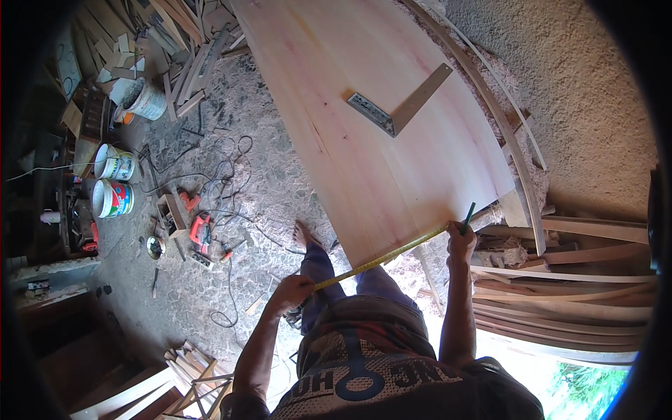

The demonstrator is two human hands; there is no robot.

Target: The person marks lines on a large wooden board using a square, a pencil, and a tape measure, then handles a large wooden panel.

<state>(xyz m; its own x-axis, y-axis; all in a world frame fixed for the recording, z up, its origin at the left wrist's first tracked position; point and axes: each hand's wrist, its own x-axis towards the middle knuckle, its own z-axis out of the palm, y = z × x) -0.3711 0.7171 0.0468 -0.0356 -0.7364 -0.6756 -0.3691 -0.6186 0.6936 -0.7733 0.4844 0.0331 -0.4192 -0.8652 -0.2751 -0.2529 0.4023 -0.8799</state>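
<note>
A yellow tape measure is stretched along the near edge of a large pale wooden board. My left hand is closed on the tape just left of the board's near corner. At the other end, my right hand is closed on the tape by the board's right corner. A slim green pencil or pen sticks up from the same hand. Farther up the board lies a metal try square, its blade angled to the upper right.
Curved wooden strips lie beside the board's right edge, near a rough wall. Stacked planks fill the lower right. Leftward, the floor holds a red power tool, tangled cords, buckets and scrap wood.
</note>
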